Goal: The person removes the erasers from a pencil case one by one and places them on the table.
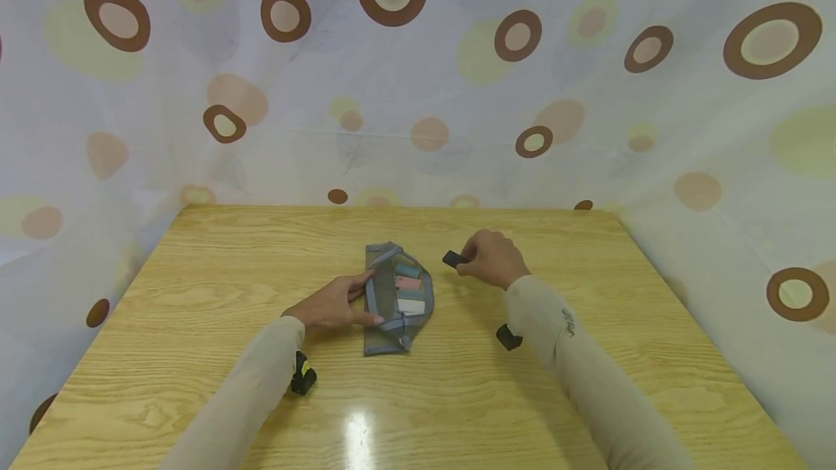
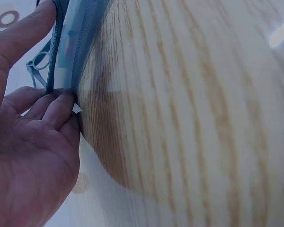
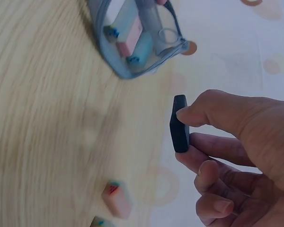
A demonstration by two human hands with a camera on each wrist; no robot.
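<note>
A grey-blue mesh zip pouch lies on the table with its mouth spread. Inside are several small blocks, among them a pink block and a white block. My left hand holds the pouch by its left side, thumb and fingers at the edge of the mouth. To the right of the pouch, my right hand pinches a small black block between thumb and fingertips, above the tabletop.
In the right wrist view, a pinkish-orange block with a green end lies on the wooden table. Part of another block shows at that view's lower edge. Patterned white cloth hangs behind and beside the table.
</note>
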